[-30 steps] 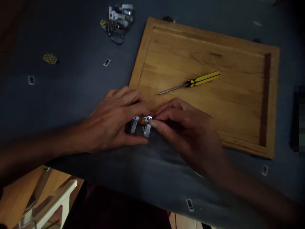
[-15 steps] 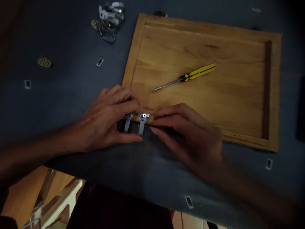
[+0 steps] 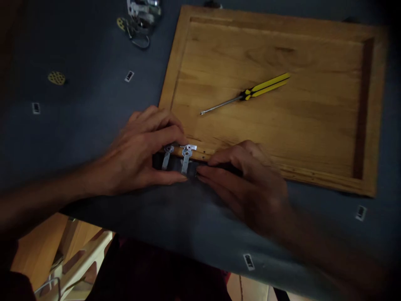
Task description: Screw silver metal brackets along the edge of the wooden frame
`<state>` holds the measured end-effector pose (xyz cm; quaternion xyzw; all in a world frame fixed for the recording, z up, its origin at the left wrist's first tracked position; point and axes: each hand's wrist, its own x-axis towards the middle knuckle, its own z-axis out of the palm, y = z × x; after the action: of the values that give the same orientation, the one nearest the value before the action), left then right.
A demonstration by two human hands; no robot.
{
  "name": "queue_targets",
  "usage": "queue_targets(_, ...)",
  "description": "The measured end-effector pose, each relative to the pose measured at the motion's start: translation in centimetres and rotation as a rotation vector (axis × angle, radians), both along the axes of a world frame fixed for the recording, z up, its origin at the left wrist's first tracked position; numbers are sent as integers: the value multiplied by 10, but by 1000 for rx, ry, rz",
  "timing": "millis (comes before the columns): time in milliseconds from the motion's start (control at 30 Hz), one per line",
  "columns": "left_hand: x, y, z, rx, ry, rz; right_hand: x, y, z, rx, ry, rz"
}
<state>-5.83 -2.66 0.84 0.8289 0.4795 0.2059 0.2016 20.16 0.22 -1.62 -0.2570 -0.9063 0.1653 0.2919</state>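
Note:
My left hand (image 3: 145, 154) bends around the near left corner of a framed wooden panel (image 3: 257, 138). Its forefinger and thumb grip a small metal bracket (image 3: 186, 161) with a cross-head screw on it. A second, similar bracket (image 3: 166, 159) sits closer to the palm. Just right of these, my right hand (image 3: 250, 179) is closed in a pinch below the panel's near edge. What its fingertips hold is too small and dark to name. Small dark holes show in the frame between the hands. A yellow and black screwdriver (image 3: 250, 92) lies on the panel.
Dark cloth or sheet covers the table (image 3: 94, 83). Shiny metal parts (image 3: 144, 19) are heaped at the far left. A yellow dotted disc (image 3: 57, 78) and small printed labels (image 3: 129, 76) lie about. A light-coloured chair (image 3: 84, 267) stands below the table's near edge.
My right hand's fingertips have drawn slightly down from the panel's edge, uncovering holes in the frame. My left hand stays at the brackets. The whole view has shifted a little.

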Motion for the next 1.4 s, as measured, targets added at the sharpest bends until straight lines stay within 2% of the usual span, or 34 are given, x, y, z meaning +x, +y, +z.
queue_targets(67, 0, -1, -2, 23, -5, 7, 2, 1, 2, 21, -15, 48)
queue_targets(233, 0, -3, -3, 28, -3, 17, 2, 3, 3, -21, 4, 62)
queue_targets(567, 2, -4, -1, -11, -6, 21, -1, 3, 2, 89, -16, 244)
queue_targets(833, 3, -4, 0, -1, 21, 25, 2, 1, 8, 100, -21, 260)
queue_targets(1133, 2, -3, 0, 6, 30, 15, 3, -3, -3, 97, 15, 254)
queue_targets(1400, 0, -2, 0, 14, 18, -16, 8, -1, 9, 10, -67, 214)
